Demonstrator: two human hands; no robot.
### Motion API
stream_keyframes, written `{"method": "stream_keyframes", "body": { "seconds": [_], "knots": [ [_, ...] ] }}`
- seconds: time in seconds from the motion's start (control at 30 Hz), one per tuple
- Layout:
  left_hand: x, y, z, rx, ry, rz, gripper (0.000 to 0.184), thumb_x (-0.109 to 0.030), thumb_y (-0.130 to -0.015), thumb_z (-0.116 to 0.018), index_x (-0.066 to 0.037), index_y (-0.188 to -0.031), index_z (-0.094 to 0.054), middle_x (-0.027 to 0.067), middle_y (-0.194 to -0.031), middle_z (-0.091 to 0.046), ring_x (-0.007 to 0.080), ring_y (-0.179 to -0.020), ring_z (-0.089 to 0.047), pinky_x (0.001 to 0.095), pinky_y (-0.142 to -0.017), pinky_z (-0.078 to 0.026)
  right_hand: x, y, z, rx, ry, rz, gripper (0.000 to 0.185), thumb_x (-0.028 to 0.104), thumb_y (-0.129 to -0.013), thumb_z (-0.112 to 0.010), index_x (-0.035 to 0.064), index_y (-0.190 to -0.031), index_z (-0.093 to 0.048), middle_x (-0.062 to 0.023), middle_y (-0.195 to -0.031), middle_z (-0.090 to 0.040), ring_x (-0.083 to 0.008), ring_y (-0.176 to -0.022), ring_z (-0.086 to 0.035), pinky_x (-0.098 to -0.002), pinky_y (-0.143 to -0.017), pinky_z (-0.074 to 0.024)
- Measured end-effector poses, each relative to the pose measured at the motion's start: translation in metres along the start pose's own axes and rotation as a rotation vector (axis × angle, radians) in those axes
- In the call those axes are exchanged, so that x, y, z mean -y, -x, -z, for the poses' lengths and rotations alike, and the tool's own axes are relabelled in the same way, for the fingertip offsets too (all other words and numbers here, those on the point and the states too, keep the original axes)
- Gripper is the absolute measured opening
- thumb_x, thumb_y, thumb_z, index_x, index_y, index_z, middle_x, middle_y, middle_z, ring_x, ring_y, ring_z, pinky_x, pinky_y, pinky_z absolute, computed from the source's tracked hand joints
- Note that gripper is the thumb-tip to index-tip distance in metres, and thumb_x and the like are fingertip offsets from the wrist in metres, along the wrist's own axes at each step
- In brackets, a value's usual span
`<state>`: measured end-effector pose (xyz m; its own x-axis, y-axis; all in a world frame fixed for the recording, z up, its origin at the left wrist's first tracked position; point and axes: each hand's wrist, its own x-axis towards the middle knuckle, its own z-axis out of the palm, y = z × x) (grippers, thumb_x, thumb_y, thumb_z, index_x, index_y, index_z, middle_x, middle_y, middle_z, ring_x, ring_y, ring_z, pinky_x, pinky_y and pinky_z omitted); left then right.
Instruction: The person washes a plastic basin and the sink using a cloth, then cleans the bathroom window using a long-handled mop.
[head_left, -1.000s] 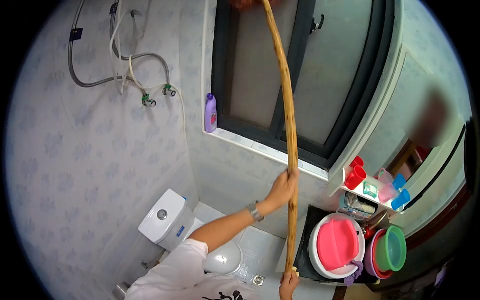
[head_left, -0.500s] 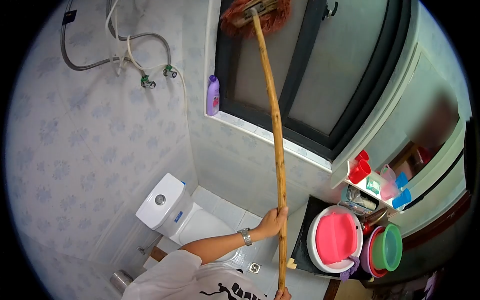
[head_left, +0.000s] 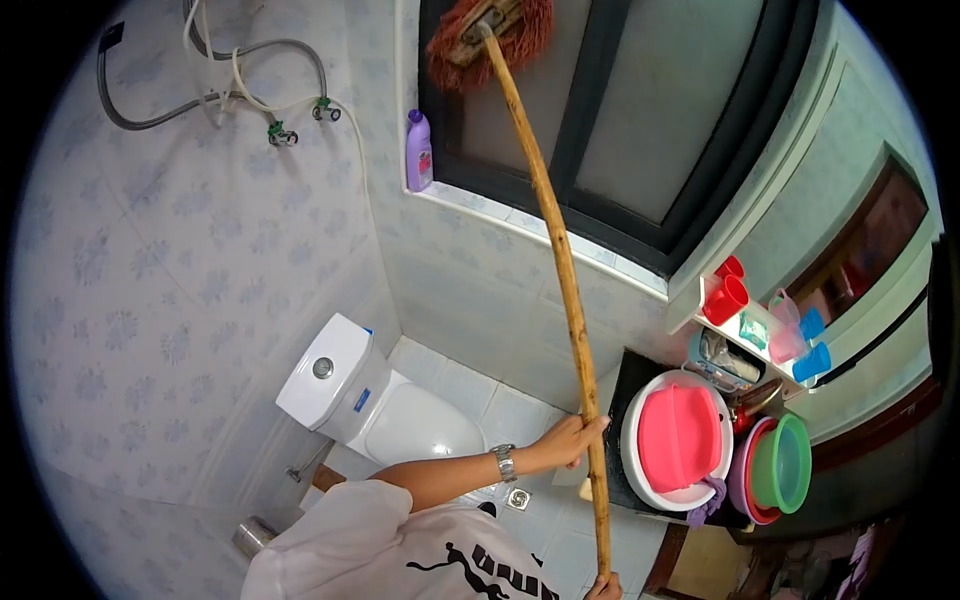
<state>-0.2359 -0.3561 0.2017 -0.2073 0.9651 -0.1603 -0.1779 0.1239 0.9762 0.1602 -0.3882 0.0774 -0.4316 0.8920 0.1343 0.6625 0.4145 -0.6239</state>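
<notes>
My left hand [head_left: 565, 441], with a metal watch on its wrist, is closed around the long wooden handle of a mop [head_left: 558, 235]. Lower down, at the bottom edge of the view, my right hand [head_left: 604, 588] grips the same handle; only part of it shows. The handle slants up and slightly left to the reddish stringy mop head [head_left: 520, 38], which is in front of the dark-framed window [head_left: 640, 120]. I cannot tell whether the head touches the glass.
A purple bottle [head_left: 419, 152] stands on the window sill. Below left is a white toilet [head_left: 410, 420]. At right, a pink basin [head_left: 680, 437] sits in the sink, beside a green basin [head_left: 795, 463] and a shelf with cups [head_left: 727, 299]. Hoses [head_left: 150, 122] hang on the left wall.
The mop head has moved a little left and lower against the window. Both hands have shifted right in view, still on the handle. The camera view has tilted slightly downward.
</notes>
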Motion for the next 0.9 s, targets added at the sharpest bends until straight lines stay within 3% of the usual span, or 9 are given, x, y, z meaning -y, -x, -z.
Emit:
{"method": "stream_keyframes", "body": {
  "seconds": [0.17, 0.23, 0.47, 0.53, 0.63, 0.7, 0.87, 0.9],
  "knots": [
    [-0.016, -0.002, -0.016, 0.031, 0.058, -0.018, 0.047, -0.048, -0.098, -0.040, -0.002, -0.088, -0.047, 0.0049, -0.067, -0.055, 0.0080, -0.045, -0.052, 0.0214, -0.039, -0.043, -0.027, 0.005, 0.004, 0.027, -0.002, -0.054, 0.025, 0.023, -0.091, -0.049, 0.0038, -0.075, -0.050, -0.0210, -0.063, -0.048, -0.0394, -0.056, -0.046, -0.0463, -0.053, -0.0380],
    [-0.005, -0.008, -0.021, -0.226, 0.218, -0.074, 0.043, -0.045, -0.098, -0.041, -0.003, -0.093, -0.045, 0.0054, -0.069, -0.057, 0.0080, -0.044, -0.052, 0.0216, -0.040, -0.044, -0.042, 0.016, 0.003, 0.035, 0.087, -0.085, 0.023, 0.023, -0.090, -0.050, 0.0038, -0.077, -0.052, -0.0223, -0.064, -0.052, -0.0410, -0.058, -0.050, -0.0475, -0.054, -0.0403],
    [0.059, -0.006, -0.022, -0.121, 0.217, 0.107, 0.040, -0.043, -0.099, -0.040, -0.003, -0.096, -0.045, 0.0073, -0.071, -0.059, 0.0092, -0.047, -0.054, 0.0220, -0.040, -0.046, -0.043, 0.049, 0.049, 0.207, 0.175, -0.117, 0.021, 0.023, -0.089, -0.052, 0.0031, -0.083, -0.057, -0.0240, -0.069, -0.057, -0.0454, -0.064, -0.054, -0.0499, -0.057, -0.0443],
    [0.073, -0.007, -0.023, -0.176, 0.239, 0.249, 0.041, -0.044, -0.098, -0.040, -0.003, -0.096, -0.045, 0.0081, -0.071, -0.059, 0.0100, -0.051, -0.056, 0.0223, -0.040, -0.047, -0.042, 0.043, 0.056, 0.233, 0.228, -0.174, 0.022, 0.023, -0.089, -0.052, 0.0025, -0.084, -0.057, -0.0243, -0.070, -0.057, -0.0454, -0.065, -0.054, -0.0499, -0.058, -0.0443],
    [0.083, -0.008, -0.020, -0.125, 0.262, 0.209, 0.043, -0.045, -0.098, -0.040, -0.003, -0.095, -0.045, 0.0087, -0.072, -0.059, 0.0105, -0.051, -0.056, 0.0239, -0.041, -0.048, -0.047, 0.034, 0.064, 0.227, 0.307, -0.194, 0.024, 0.024, -0.089, -0.051, 0.0009, -0.088, -0.057, -0.0264, -0.075, -0.058, -0.0464, -0.070, -0.055, -0.0506, -0.061, -0.0440],
    [0.081, -0.010, -0.024, -0.122, 0.260, 0.217, 0.043, -0.045, -0.098, -0.040, -0.002, -0.094, -0.046, 0.0084, -0.072, -0.059, 0.0107, -0.051, -0.056, 0.0244, -0.042, -0.049, -0.028, 0.024, 0.078, 0.286, 0.272, -0.380, 0.026, 0.026, -0.090, -0.051, 0.0014, -0.094, -0.058, -0.0268, -0.079, -0.060, -0.0470, -0.073, -0.056, -0.0513, -0.063, -0.0451],
    [0.061, -0.027, -0.041, -0.108, 0.273, 0.222, 0.040, -0.044, -0.097, -0.042, -0.004, -0.099, -0.043, 0.0067, -0.077, -0.056, 0.0094, -0.050, -0.056, 0.0231, -0.040, -0.048, -0.045, 0.009, 0.100, 0.215, 0.380, -0.376, 0.036, 0.035, -0.091, -0.049, 0.0031, -0.104, -0.060, -0.0254, -0.084, -0.062, -0.0464, -0.079, -0.058, -0.0512, -0.069, -0.0477],
    [0.053, -0.030, -0.045, -0.080, 0.269, 0.208, 0.043, -0.046, -0.097, -0.042, -0.003, -0.097, -0.043, 0.0073, -0.076, -0.057, 0.0104, -0.052, -0.057, 0.0237, -0.042, -0.049, -0.064, 0.006, 0.107, 0.166, 0.407, -0.245, 0.037, 0.036, -0.091, -0.048, 0.0030, -0.104, -0.060, -0.0257, -0.087, -0.062, -0.0460, -0.082, -0.058, -0.0514, -0.070, -0.0474]
  ]
}}
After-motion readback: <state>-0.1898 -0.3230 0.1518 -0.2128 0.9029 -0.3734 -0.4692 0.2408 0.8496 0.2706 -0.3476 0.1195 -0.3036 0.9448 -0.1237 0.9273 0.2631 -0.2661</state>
